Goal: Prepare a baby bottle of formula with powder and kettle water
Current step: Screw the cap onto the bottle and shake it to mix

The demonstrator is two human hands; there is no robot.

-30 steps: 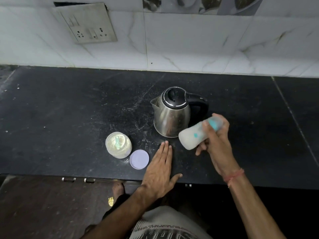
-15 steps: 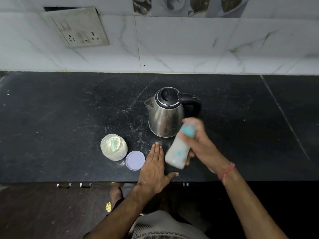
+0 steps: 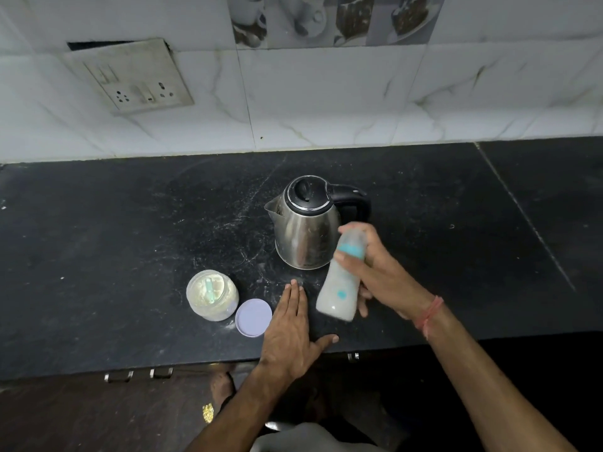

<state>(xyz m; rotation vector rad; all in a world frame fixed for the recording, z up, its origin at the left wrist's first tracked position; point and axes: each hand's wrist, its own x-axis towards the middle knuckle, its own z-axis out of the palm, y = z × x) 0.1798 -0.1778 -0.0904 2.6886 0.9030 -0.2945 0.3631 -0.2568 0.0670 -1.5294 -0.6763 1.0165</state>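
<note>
Bottle [image 3: 339, 282] swung from tilted to near-upright, blurred, seemingly shaken.

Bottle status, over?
Right hand gripping baby bottle, milky, capped, tilted above the counter. Left hand flat on counter. Powder jar open, lid beside it. Nothing obstructing.

Black stone countertop [image 3: 98, 243], scratched and dusted white; marble-pattern wall tiles [image 3: 326, 99] behind; soiled switch-and-socket plate [image 3: 137, 78] upper left; metal drawer handles [image 3: 138, 375] below the counter edge.

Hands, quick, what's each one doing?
Left hand: open, flat on the counter.
Right hand: closed around the baby bottle.
</note>
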